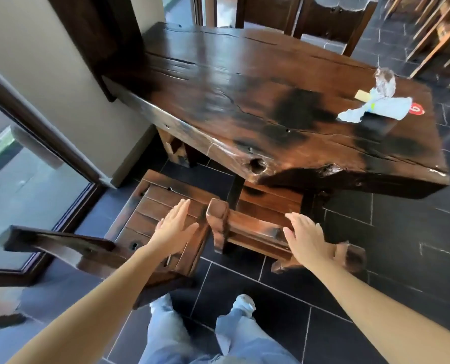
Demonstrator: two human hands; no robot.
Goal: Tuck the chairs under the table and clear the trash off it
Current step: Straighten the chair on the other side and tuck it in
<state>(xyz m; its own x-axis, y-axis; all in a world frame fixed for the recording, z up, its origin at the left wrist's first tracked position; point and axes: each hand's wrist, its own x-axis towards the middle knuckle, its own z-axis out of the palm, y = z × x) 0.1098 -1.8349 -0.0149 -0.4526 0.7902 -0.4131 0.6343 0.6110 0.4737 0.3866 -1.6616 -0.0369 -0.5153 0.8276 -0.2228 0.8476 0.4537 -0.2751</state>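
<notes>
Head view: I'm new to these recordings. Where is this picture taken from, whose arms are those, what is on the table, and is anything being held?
There is no machine here. A person wears one wide-angle camera on the head, looking forward and down, so the arms reaching in from below are their own. The left hand is spread open over the seat of a wooden chair that stands out from the table. The right hand is open at the back rail of a second chair, whose seat is partly under the table. Neither hand holds anything. Crumpled trash lies on the table's far right.
</notes>
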